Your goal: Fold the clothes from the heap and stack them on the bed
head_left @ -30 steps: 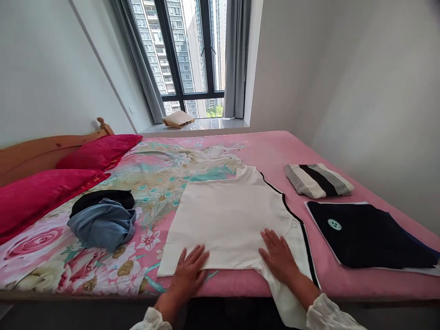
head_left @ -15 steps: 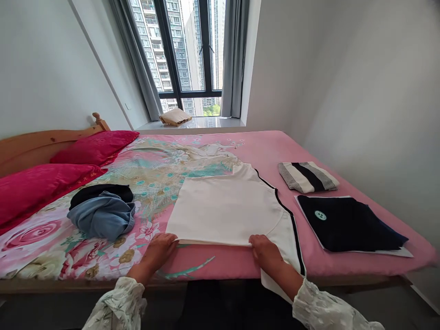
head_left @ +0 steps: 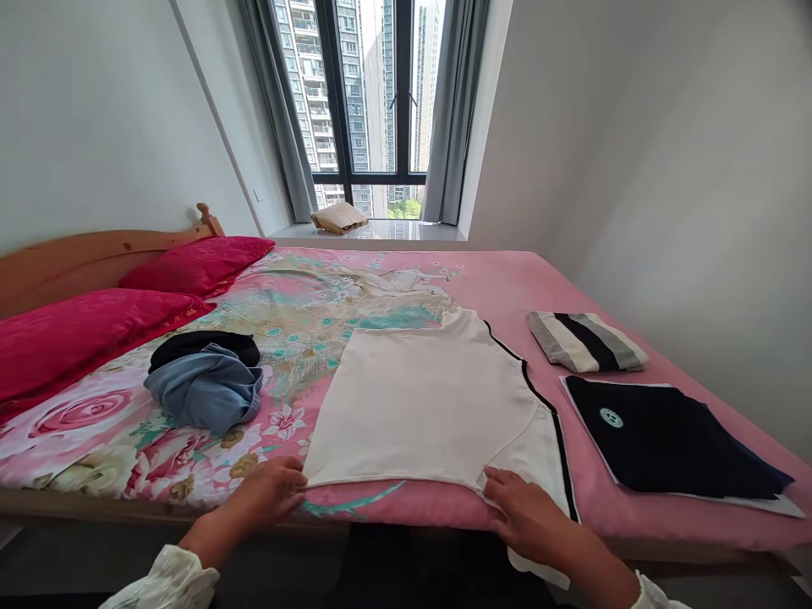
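A white shirt point(head_left: 419, 406) with black trim along its right side lies spread on the bed, its lower edge towards me. My left hand point(head_left: 276, 489) is at the shirt's near left corner, its fingers pressed together on the cloth edge. On the near right part of the shirt rests my right hand point(head_left: 523, 512), its fingers stretched out over the fabric. Beneath the right wrist, a sleeve end of the shirt hangs over the bed's edge.
Crumpled blue point(head_left: 206, 389) and black garments point(head_left: 209, 342) lie to the left. Folded dark clothing point(head_left: 672, 440) and a folded striped garment point(head_left: 587, 342) lie right. Red pillows point(head_left: 95, 338) line the wooden headboard point(head_left: 82, 262). A beige folded item point(head_left: 339, 217) sits on the windowsill.
The shirt's lower edge has come down onto the bed, nearer to me. My right hand has loosened from its grip and lies flatter. The view has shifted slightly left.
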Available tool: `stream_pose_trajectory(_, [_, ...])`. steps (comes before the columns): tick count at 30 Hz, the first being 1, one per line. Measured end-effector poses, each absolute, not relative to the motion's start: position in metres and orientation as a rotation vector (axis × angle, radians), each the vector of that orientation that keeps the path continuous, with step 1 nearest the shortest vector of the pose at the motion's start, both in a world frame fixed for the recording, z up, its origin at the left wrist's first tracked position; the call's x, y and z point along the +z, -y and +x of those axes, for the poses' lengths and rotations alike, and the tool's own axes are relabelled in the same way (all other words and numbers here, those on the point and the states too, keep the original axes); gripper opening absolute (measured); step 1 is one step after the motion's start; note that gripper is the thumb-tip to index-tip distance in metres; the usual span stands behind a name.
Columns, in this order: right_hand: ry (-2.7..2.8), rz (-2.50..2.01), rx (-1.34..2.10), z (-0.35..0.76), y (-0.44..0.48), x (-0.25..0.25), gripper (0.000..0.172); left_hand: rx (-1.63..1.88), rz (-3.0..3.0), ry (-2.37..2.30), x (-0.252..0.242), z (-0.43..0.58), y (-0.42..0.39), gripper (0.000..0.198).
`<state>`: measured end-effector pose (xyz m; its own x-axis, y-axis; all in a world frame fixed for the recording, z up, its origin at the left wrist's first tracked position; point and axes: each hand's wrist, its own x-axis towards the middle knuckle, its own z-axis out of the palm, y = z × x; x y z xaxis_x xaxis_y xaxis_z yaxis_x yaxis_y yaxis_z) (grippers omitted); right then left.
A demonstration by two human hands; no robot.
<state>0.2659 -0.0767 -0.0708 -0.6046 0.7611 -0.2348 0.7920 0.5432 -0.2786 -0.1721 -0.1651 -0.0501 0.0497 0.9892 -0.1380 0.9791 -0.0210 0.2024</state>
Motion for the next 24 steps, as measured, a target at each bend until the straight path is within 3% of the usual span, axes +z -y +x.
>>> stream_pose_trajectory(2, [-2.691, 1.364, -0.659, 0.262, 0.070, -0.055, 0.020, 0.073, 2.044, -1.992, -0.041, -0.160, 0.161, 0.022])
stream_pose_trajectory(9, [-2.975, 1.829, -0.971, 0.185, -0.007, -0.038, 0.041, 0.487, 2.157, -1.682, -0.039, 0.004, 0.058, 0.046])
stream_pose_trajectory(14, [-2.882, 2.082, -0.630, 0.181, -0.062, -0.090, 0.048, 0.471, 2.104, -1.686, -0.093, 0.091, 0.001, 0.061])
stream_pose_trajectory(19, [-2.532, 2.040, -0.173, 0.233, -0.076, -0.157, 0.056, 0.359, 2.022, -1.937, -0.130, 0.053, 0.018, 0.073])
stream_pose_trajectory(24, [-2.557, 2.025, -0.028, 0.244, -0.072, -0.176, 0.057, 0.008, 1.680, -2.458, -0.131, -0.054, 0.079, 0.082])
